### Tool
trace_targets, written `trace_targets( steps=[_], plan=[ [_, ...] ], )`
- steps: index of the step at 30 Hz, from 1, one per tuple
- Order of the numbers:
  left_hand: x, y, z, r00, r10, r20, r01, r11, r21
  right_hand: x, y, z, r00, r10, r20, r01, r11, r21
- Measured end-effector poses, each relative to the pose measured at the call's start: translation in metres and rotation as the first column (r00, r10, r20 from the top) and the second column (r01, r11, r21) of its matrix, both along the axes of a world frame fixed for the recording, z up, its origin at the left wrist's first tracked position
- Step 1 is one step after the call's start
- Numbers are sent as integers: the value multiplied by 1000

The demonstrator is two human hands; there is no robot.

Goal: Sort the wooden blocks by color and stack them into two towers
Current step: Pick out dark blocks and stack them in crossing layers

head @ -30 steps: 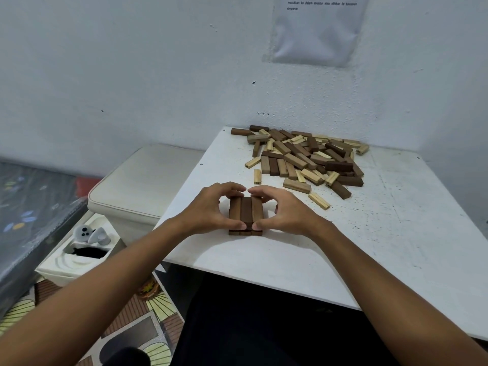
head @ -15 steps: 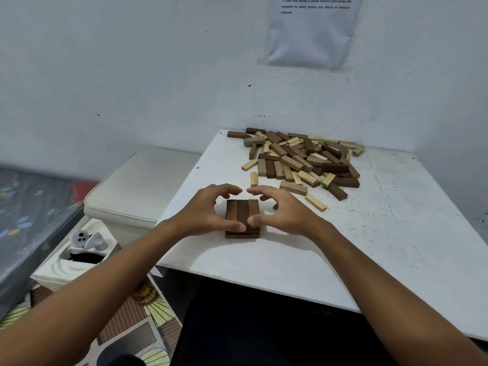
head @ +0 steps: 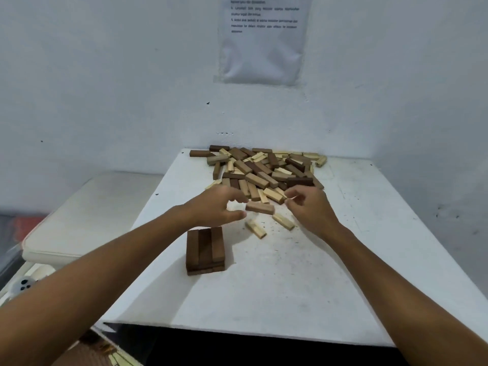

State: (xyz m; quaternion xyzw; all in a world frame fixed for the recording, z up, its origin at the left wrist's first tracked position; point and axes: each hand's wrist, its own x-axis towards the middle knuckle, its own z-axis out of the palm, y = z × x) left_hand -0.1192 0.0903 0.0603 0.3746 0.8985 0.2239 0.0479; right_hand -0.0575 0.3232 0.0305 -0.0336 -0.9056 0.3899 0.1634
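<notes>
A white table [head: 303,286] is set into a wall corner, its top speckled with dark marks. A pile of mixed blocks [head: 264,170] is spread along its far edge, three loose blocks are scattered nearer, and a dark-block stack [head: 205,250] is placed front-left

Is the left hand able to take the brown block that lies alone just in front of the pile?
Probably yes. The left hand hovers open right beside the brown block, its fingertips near the block's left end, and nothing lies between them.
</notes>
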Motion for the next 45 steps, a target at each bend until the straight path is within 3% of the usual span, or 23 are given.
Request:
trace_targets(
  steps=[4, 8, 11, 16, 20, 24, 28, 33, 36, 39, 42, 45],
  plan=[
    [-19, 36, -4, 992, -105, -72, 91, 980, -175, -6, 25, -9, 962, -270, 39, 256, 943, 213],
    [-29, 54, -16, 980, -153, -130, 112, 954, -276, -6, 24, -15, 949, -285, 138, 234, 925, 299],
    [-32, 62, -20, 970, -158, -184, 105, 957, -272, -8, 25, -18, 944, -276, 181, 224, 938, 264],
    [-38, 66, -22, 976, -145, -165, 94, 955, -281, -10, 40, -15, 901, -266, 343, 153, 934, 323],
    [-41, 68, -22, 980, -140, -140, 102, 963, -248, -4, 52, -5, 879, -292, 377, 128, 906, 404],
    [-45, 65, -21, 984, -122, -127, 97, 978, -187, -9, 67, 4, 926, -242, 291, 164, 950, 267],
    [-53, 60, -18, 993, -84, -89, 78, 995, -63, -35, 76, 5, 974, -137, 179, 93, 968, 233],
    [-57, 55, -18, 999, -39, -20, 40, 999, 19, -72, 65, 0, 990, -133, 52, 101, 907, 409],
    [-58, 51, -20, 1000, -7, 18, 6, 997, 76, -78, 56, -8, 996, -85, 28, 54, 820, 570],
    [-55, 48, -19, 996, 39, 81, -48, 992, 115, -75, 52, -14, 996, -65, -63, 90, 790, 606],
    [-48, 48, -16, 992, 45, 120, -62, 987, 149, -71, 51, -13, 994, -39, -99, 86, 844, 530],
    [-35, 48, -8, 989, 39, 143, -65, 981, 184, -58, 47, -3, 995, -66, -81, 85, 963, 255]
  ],
)
